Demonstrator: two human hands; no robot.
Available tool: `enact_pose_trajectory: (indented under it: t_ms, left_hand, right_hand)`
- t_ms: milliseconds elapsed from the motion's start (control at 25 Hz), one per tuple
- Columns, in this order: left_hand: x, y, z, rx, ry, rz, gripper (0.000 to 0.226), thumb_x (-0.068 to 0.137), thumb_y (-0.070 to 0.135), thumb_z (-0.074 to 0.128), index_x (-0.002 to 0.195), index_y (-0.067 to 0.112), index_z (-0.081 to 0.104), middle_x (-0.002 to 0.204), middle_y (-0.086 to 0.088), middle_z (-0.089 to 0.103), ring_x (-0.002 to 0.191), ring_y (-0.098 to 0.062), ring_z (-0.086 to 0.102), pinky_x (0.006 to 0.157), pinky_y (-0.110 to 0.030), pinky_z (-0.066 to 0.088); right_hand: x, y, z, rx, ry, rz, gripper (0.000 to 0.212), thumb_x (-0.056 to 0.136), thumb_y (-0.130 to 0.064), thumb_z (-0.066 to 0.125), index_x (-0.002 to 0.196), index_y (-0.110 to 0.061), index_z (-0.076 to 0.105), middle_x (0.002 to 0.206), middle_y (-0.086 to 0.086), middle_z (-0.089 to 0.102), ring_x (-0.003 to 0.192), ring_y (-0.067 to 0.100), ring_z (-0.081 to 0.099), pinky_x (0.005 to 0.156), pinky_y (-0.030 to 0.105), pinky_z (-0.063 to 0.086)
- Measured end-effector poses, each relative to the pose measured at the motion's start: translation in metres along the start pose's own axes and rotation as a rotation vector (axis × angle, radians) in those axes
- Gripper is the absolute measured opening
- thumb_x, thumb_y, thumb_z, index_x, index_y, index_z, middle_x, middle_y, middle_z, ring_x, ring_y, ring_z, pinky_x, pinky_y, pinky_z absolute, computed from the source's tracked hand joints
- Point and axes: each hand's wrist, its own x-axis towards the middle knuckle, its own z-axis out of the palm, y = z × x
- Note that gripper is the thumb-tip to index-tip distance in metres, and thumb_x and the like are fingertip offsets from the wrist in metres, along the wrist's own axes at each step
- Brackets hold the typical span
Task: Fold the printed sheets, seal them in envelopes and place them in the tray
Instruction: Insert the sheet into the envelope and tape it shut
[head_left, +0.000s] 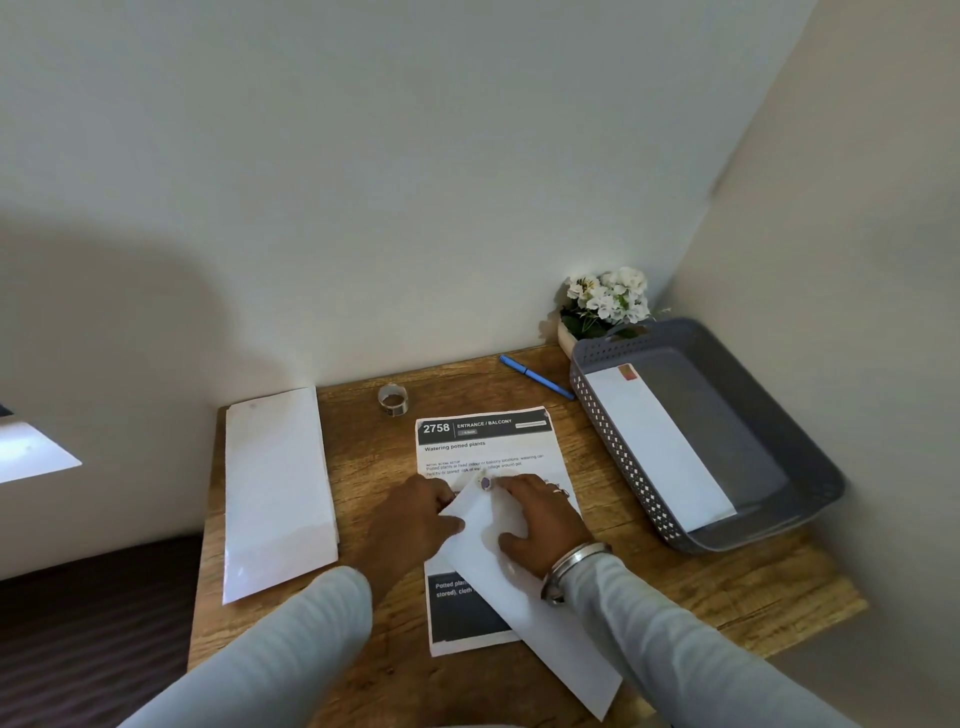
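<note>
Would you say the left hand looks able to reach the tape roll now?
Probably yes: only bare desk lies between the left hand and the tape roll, though that hand is holding the envelope.

A wooden desk with a strong grain stands pushed into the corner of a plain room, its far edge against the back wall and its right edge near the side wall. Both walls are pale, smooth and bare. A broad, soft shadow spreads over the left part of the back wall. White flowers sit at the desk's far right corner. Below the desk's left edge lies a dark, ribbed surface, too blurred to identify. A bright patch shows at the frame's left edge.
</note>
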Motion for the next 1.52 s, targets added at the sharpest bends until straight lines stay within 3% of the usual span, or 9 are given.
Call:
enact_pose_trajectory:
  t_ms: [160, 280, 360, 520, 760, 1080, 1200, 1400, 1520]
  left_hand:
    - [-0.005, 0.013, -0.019, -0.416, 0.044, 0.012, 0.009, 0.088, 0.028, 0.077, 0.092, 0.021, 0.073, 0.093, 0.005, 0.074, 0.08, -0.015, 0.072, 0.071, -0.031, 0.06]
    - [-0.004, 0.038, -0.045, -0.654, 0.089, 0.014, 0.009, 0.091, 0.024, 0.073, 0.095, 0.017, 0.076, 0.089, 0.004, 0.078, 0.076, -0.018, 0.075, 0.069, -0.033, 0.06]
    - [0.006, 0.054, -0.057, -0.681, 0.136, 0.036, 0.01, 0.094, 0.022, 0.069, 0.099, 0.017, 0.077, 0.087, -0.002, 0.078, 0.07, -0.017, 0.071, 0.064, -0.028, 0.056]
    - [0.032, 0.081, -0.069, -0.862, 0.176, -0.015, 0.015, 0.093, 0.009, 0.069, 0.107, 0.004, 0.074, 0.09, -0.026, 0.072, 0.066, -0.02, 0.061, 0.061, -0.026, 0.057]
    - [0.067, 0.148, -0.069, -1.07, 0.221, -0.005, 0.016, 0.085, 0.012, 0.079, 0.094, 0.0, 0.073, 0.069, -0.012, 0.067, 0.067, -0.02, 0.064, 0.066, -0.032, 0.059]
    - [0.097, 0.215, -0.018, -0.945, 0.276, 0.028, 0.025, 0.084, 0.023, 0.081, 0.087, 0.004, 0.066, 0.071, -0.014, 0.073, 0.063, -0.02, 0.069, 0.061, -0.032, 0.058]
    - [0.095, 0.218, 0.004, -0.782, 0.236, 0.088, 0.02, 0.088, 0.025, 0.077, 0.085, 0.007, 0.067, 0.073, -0.01, 0.072, 0.063, -0.015, 0.065, 0.051, -0.024, 0.05]
    - [0.091, 0.199, 0.03, -0.58, 0.199, 0.167, 0.008, 0.085, 0.024, 0.078, 0.083, 0.019, 0.073, 0.084, -0.001, 0.072, 0.083, -0.018, 0.067, 0.07, -0.034, 0.057]
    - [0.088, 0.19, 0.03, -0.562, 0.162, 0.173, 0.005, 0.085, 0.021, 0.077, 0.083, 0.02, 0.074, 0.085, 0.0, 0.072, 0.087, -0.022, 0.068, 0.071, -0.032, 0.054]
  right_hand:
    - [-0.001, 0.004, -0.02, 0.085, 0.121, 0.074, 0.068, 0.074, -0.04, 0.073, 0.136, -0.027, 0.047, 0.124, -0.001, 0.06, 0.115, 0.022, 0.054, 0.098, 0.035, 0.046]
    - [-0.001, 0.003, -0.046, 0.28, 0.169, 0.125, 0.033, 0.077, -0.026, 0.077, 0.105, -0.028, 0.061, 0.088, -0.011, 0.065, 0.086, 0.015, 0.062, 0.08, 0.029, 0.051]
    - [0.003, 0.006, -0.068, 0.405, 0.245, 0.15, 0.023, 0.075, -0.014, 0.079, 0.085, -0.028, 0.063, 0.075, -0.008, 0.066, 0.074, 0.014, 0.063, 0.076, 0.031, 0.053]
    - [0.012, 0.016, -0.112, 0.593, 0.375, 0.162, 0.025, 0.071, -0.01, 0.083, 0.087, -0.023, 0.069, 0.082, 0.001, 0.071, 0.077, 0.02, 0.067, 0.077, 0.033, 0.057]
    - [0.001, 0.052, -0.167, 0.68, 0.292, 0.171, 0.024, 0.076, -0.004, 0.079, 0.095, -0.014, 0.067, 0.086, 0.016, 0.073, 0.074, 0.028, 0.07, 0.063, 0.029, 0.053]
    - [-0.002, 0.124, -0.228, 0.585, 0.588, 0.263, 0.021, 0.077, -0.004, 0.078, 0.088, -0.02, 0.07, 0.087, 0.003, 0.072, 0.082, 0.025, 0.068, 0.08, 0.038, 0.057]
    - [0.007, 0.156, -0.233, 0.535, 0.578, 0.346, 0.023, 0.073, -0.004, 0.078, 0.089, -0.019, 0.071, 0.088, 0.006, 0.074, 0.084, 0.028, 0.071, 0.085, 0.043, 0.057]
    - [0.028, 0.169, -0.21, 0.449, 0.474, 0.455, 0.017, 0.077, -0.004, 0.075, 0.088, -0.015, 0.068, 0.091, 0.01, 0.071, 0.085, 0.027, 0.067, 0.084, 0.033, 0.053]
    - [0.039, 0.167, -0.192, 0.423, 0.426, 0.493, 0.016, 0.078, -0.007, 0.074, 0.087, -0.018, 0.066, 0.093, 0.007, 0.071, 0.083, 0.025, 0.065, 0.083, 0.033, 0.054]
